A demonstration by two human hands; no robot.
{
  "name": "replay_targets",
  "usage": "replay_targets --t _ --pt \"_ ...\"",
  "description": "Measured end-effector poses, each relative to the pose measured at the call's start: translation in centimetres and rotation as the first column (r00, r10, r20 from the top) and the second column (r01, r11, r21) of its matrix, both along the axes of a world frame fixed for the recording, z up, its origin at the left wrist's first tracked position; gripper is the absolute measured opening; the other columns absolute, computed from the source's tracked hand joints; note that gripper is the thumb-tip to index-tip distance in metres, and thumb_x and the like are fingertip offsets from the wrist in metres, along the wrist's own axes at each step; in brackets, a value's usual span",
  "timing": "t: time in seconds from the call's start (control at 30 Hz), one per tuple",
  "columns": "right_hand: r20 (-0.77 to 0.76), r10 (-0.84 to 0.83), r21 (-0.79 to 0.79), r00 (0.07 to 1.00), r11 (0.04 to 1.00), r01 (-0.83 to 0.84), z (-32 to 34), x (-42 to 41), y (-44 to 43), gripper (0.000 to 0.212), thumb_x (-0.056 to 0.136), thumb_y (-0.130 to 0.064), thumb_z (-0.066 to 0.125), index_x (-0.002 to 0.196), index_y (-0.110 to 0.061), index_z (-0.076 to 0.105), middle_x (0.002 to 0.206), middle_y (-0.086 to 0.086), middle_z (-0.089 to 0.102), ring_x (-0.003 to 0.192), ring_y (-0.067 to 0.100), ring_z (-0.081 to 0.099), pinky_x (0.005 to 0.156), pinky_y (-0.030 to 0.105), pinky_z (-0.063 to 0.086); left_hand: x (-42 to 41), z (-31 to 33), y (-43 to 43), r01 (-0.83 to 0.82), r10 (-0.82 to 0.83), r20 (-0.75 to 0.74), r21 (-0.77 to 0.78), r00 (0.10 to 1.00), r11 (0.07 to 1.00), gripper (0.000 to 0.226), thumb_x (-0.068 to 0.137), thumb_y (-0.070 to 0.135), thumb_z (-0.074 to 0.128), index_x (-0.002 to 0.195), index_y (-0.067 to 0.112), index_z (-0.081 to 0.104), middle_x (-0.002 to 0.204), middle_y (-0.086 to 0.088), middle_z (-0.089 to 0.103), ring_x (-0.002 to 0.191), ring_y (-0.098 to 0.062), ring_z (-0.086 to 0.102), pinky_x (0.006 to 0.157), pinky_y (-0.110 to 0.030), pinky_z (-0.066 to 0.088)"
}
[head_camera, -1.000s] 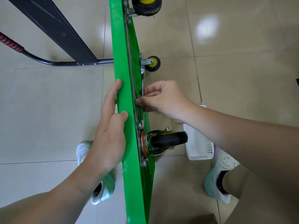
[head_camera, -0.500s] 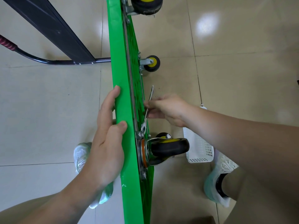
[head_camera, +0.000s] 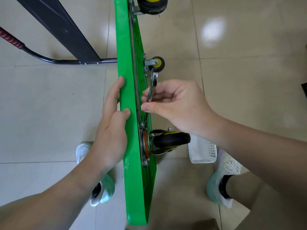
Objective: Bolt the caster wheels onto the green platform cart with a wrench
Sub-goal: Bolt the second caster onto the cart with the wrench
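The green platform cart (head_camera: 126, 47) stands on its edge, running from the top of the view to the bottom centre. My left hand (head_camera: 110, 130) grips its top edge, thumb over the rim. My right hand (head_camera: 176, 103) pinches a silver wrench (head_camera: 152, 85) by its shank; the wrench's lower end sits at a bolt (head_camera: 142, 124) just above the near caster wheel (head_camera: 171, 140), black with a yellow hub. Two more casters, a small one (head_camera: 157, 63) and a large one (head_camera: 152, 4), stick out from the underside farther away.
A white plastic basket (head_camera: 203, 151) stands on the tiled floor behind the near caster. The cart's folded black handle (head_camera: 49, 59) with a red grip lies at the left, beside a dark beam (head_camera: 63, 27). My two shoes (head_camera: 227, 178) flank the cart.
My right hand has swung the wrench's free end back up and toward the cart, from a position tilted away. My left hand has kept its grip on the edge.
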State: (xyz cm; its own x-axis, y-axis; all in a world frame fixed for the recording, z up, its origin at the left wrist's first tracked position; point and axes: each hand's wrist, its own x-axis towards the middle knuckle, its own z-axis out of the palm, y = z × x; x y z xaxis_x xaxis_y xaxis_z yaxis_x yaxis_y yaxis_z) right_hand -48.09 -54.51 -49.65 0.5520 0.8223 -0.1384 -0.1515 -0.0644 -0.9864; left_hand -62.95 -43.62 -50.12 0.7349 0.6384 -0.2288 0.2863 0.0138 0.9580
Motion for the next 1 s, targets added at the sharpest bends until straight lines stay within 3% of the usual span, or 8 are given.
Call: replay_targets --t 0.17,0.33,0.53,0.8,1.0 --pt "0.079 0.02 -0.029 0.997 0.999 -0.018 -0.4 -0.6 -0.8 0.026 0.072 -0.002 0.085 0.088 -0.02 0.074 0.09 0.004 0.078 0.082 0.017 0.075 0.083 0.033 0.06 0.1 -0.1 0.0 -0.003 0.003 -0.003 -0.01 1.0 1.0 0.062 0.079 0.04 0.041 0.127 0.079 0.041 0.157 0.015 0.043 0.146 -0.018 0.043 0.121 -0.054 0.034" --pt "0.034 0.012 -0.089 0.999 0.996 -0.009 -0.6 -0.2 0.1 0.026 0.071 0.001 0.084 0.086 -0.015 0.072 0.083 0.002 0.077 0.077 0.012 0.074 0.075 0.023 0.059 0.1 0.0 -0.1 0.003 -0.003 0.002 0.008 1.0 1.0 0.062 0.083 0.034 0.038 0.126 0.079 0.04 0.158 0.013 0.044 0.145 -0.017 0.044 0.121 -0.053 0.035" --pt "-0.024 0.006 -0.137 1.0 0.991 -0.009 -1.0 0.3 1.4 0.027 0.071 0.004 0.084 0.091 -0.01 0.072 0.084 0.009 0.077 0.078 0.016 0.075 0.073 0.025 0.06 0.1 -0.1 -0.1 0.01 -0.01 0.017 -0.006 1.0 1.0 0.063 0.083 0.034 0.04 0.13 0.076 0.042 0.157 0.013 0.044 0.144 -0.016 0.046 0.12 -0.052 0.036" --pt "-0.13 -0.023 -0.205 0.991 0.979 -0.004 -2.1 0.7 2.2 0.033 0.071 0.0 0.084 0.102 0.0 0.072 0.089 0.016 0.077 0.084 0.027 0.076 0.08 0.041 0.062 -0.1 -0.4 0.3 0.025 -0.026 0.016 0.025 1.0 0.999 0.065 0.078 0.041 0.04 0.134 0.075 0.038 0.158 0.017 0.041 0.147 -0.017 0.042 0.12 -0.054 0.035" --pt "-0.164 -0.052 -0.161 0.985 0.987 0.025 -2.1 1.3 2.4 0.032 0.073 0.003 0.082 0.103 0.0 0.071 0.086 0.015 0.077 0.076 0.019 0.075 0.066 0.025 0.059 -0.1 -0.4 0.2 0.04 -0.04 0.015 0.014 0.999 0.999 0.066 0.078 0.043 0.04 0.136 0.074 0.037 0.157 0.02 0.04 0.148 -0.016 0.04 0.12 -0.053 0.035"
